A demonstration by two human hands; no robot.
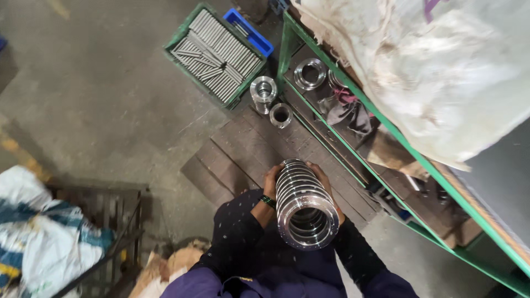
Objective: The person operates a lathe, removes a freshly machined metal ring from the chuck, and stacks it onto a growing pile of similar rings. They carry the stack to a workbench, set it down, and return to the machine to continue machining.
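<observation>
Both hands clasp a tall stack of steel rings (pixel 305 201) over the wooden pallet (pixel 243 149): left hand (pixel 271 181) and right hand (pixel 323 179) each with a closed grip on its sides.

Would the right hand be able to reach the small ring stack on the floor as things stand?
Probably not at once: the right hand and left hand both clasp the tall ring stack, while the small ring stack stands apart, farther off beside the green crate.

Both hands, left (pixel 271 182) and right (pixel 323 182), curled, forearms raised.
</observation>
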